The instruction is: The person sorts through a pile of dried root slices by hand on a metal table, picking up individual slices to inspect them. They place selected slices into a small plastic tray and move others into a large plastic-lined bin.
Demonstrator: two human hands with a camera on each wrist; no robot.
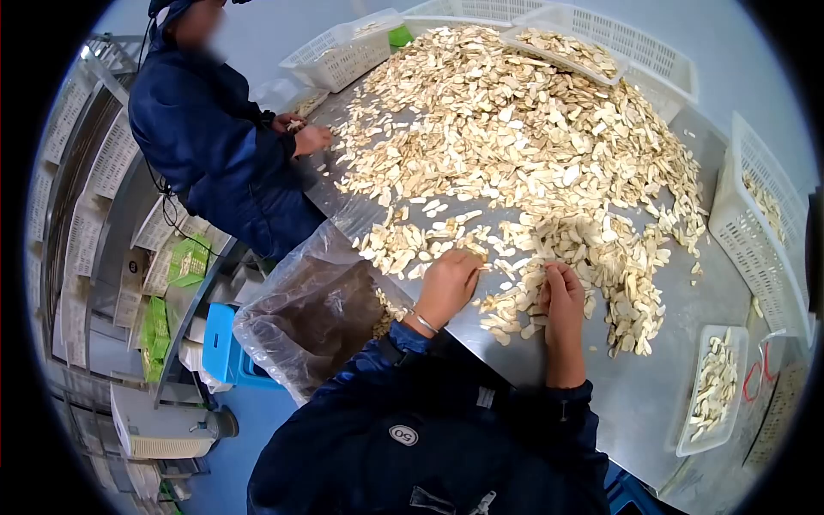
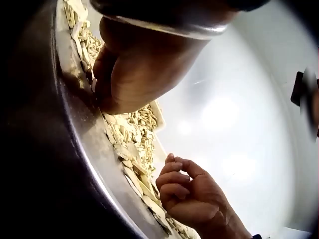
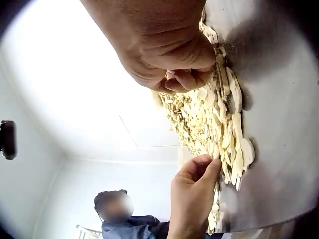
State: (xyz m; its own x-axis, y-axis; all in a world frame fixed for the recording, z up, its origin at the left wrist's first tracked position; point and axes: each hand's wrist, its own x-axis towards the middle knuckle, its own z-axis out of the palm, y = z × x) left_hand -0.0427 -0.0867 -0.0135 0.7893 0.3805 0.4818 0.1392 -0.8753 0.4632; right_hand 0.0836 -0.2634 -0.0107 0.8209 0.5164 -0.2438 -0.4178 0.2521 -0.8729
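Note:
Pale dried slices (image 1: 515, 129) are heaped on a metal table (image 1: 627, 403). At the heap's near edge, my left hand (image 1: 449, 287) pinches a slice between thumb and fingertips; the right wrist view shows this hand (image 3: 192, 199) against the slices (image 3: 227, 144). My right hand (image 1: 564, 313) is over the near slices, to the right of the left one. Its fingers are curled in, and the left wrist view shows this hand (image 2: 192, 199) with thumb and finger together and no slice visible between them. Close up, the left hand (image 2: 144, 69) hides its own fingertips.
A plastic-lined bin (image 1: 300, 318) stands below the table edge at left. White baskets (image 1: 755, 223) line the far and right sides, and a tray of slices (image 1: 717, 386) lies at right. Another person (image 1: 215, 137) works at the far left, beside shelves (image 1: 94, 197).

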